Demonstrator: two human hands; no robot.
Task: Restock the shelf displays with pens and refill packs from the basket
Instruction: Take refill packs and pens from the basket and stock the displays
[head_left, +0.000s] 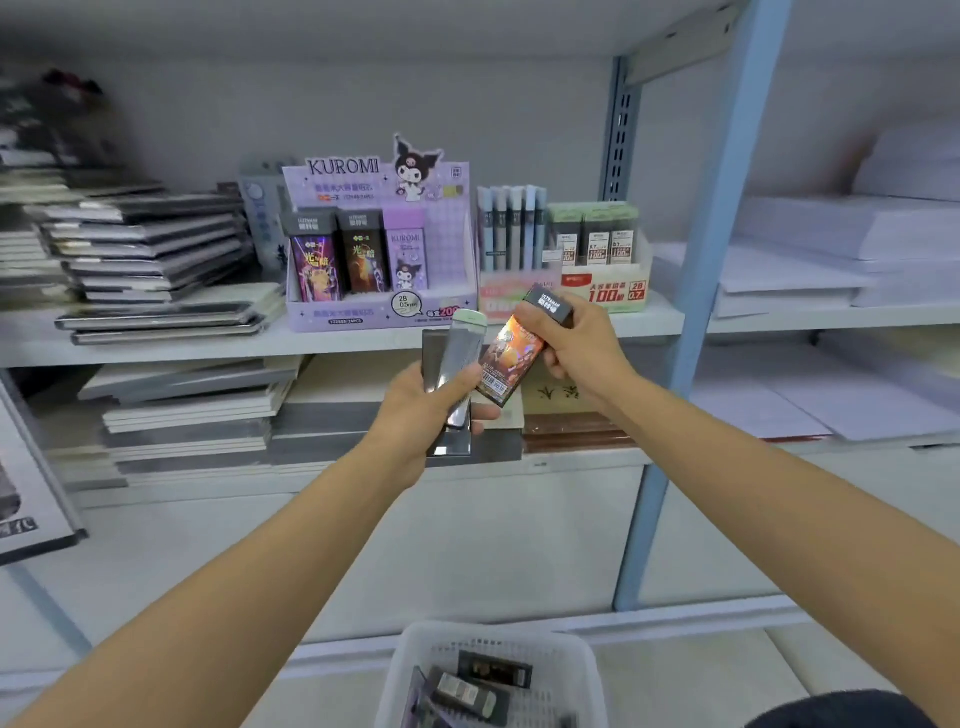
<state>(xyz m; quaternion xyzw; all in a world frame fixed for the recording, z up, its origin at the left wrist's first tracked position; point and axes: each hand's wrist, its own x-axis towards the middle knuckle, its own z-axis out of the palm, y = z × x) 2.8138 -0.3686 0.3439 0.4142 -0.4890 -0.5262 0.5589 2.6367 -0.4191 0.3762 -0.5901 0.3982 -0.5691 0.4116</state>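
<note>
My right hand (582, 343) grips an orange and black refill pack (511, 358) by its dark top end, tilted, just in front of the shelf edge. My left hand (431, 405) holds a few silvery refill packs (460, 364), fanned upward. Behind them on the shelf stands the purple Kuromi display box (379, 312) with three packs in its left slots and free room at its right. A white basket (410, 654) at the bottom holds several dark packs (493, 670).
Right of the Kuromi box stand a pink display of blue pens (511, 228) and a green-topped lead refill box (597, 244). Stacked notebooks (150, 244) fill the shelf's left side, paper stacks (810, 260) the right. A blue shelf upright (696, 312) rises right of my hand.
</note>
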